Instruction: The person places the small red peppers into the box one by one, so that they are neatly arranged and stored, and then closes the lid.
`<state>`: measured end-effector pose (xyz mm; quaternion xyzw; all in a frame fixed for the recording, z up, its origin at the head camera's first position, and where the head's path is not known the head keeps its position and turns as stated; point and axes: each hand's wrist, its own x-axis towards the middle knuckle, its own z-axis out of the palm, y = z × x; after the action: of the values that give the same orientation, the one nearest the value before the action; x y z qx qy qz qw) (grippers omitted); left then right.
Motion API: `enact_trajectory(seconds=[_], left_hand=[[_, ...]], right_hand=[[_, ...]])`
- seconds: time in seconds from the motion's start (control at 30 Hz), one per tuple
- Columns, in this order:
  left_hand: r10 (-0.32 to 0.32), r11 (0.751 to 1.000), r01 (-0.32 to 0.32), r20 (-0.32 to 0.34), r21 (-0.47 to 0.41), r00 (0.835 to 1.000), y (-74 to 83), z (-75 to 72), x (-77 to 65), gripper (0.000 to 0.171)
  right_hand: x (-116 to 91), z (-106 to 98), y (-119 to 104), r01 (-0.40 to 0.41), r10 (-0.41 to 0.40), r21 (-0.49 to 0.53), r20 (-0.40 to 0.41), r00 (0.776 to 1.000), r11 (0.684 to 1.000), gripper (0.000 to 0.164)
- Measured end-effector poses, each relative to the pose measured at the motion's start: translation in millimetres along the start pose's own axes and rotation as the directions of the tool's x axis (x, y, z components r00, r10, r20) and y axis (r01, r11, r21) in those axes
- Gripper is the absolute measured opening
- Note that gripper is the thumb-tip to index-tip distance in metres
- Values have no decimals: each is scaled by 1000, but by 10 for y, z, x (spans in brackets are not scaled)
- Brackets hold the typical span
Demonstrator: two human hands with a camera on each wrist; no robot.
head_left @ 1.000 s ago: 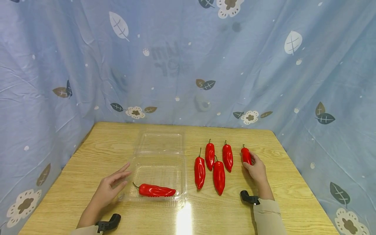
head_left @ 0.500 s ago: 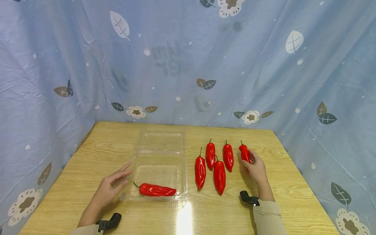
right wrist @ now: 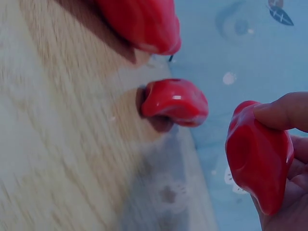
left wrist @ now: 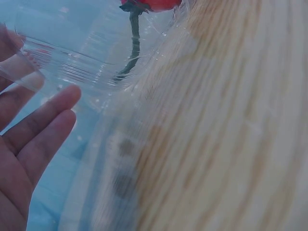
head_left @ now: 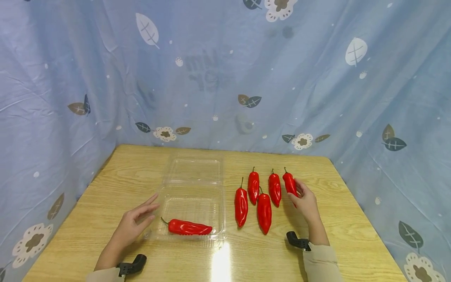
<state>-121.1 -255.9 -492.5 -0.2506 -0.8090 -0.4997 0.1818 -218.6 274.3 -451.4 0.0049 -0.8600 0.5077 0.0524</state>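
Note:
Between thumb and fingers, my right hand (head_left: 305, 201) holds a red pepper (head_left: 289, 183), its green stem pointing away from me. The right wrist view shows the thumb pressed on that pepper's side (right wrist: 260, 154). Just left of it on the table lies another red pepper (head_left: 275, 188), with several more further left. My left hand (head_left: 132, 224) stays at the left edge of a clear plastic clamshell box (head_left: 190, 203), fingers extended and holding nothing. Inside the box's near half lies one red pepper (head_left: 190, 227), stem to the left. Its green stem (left wrist: 134, 43) shows through the plastic in the left wrist view.
The box's lid (head_left: 193, 170) lies folded back, away from me. Wood-grain table (head_left: 253, 258) spreads beneath everything. A blue patterned curtain (head_left: 211, 78) hangs along the back and both sides. Each wrist wears a black camera mount.
The right hand has shifted slightly left with its pepper, bringing it closer to the neighbouring pepper. The left hand and the pepper in the box stay in place.

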Motion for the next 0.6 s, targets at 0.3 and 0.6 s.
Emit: enact_trajectory(seconds=[0.3,0.6], left_hand=[[-17,1000,16,22,11,1000,-37,-14,-2,31],[2,1000,-2,-4,12,1000,-20,4,-9,31]], right_hand=[[-56,64,-79,41,-40,-47,21,999,998,62],[-114,160,-202,87,-88,12,59,994,996,62]])
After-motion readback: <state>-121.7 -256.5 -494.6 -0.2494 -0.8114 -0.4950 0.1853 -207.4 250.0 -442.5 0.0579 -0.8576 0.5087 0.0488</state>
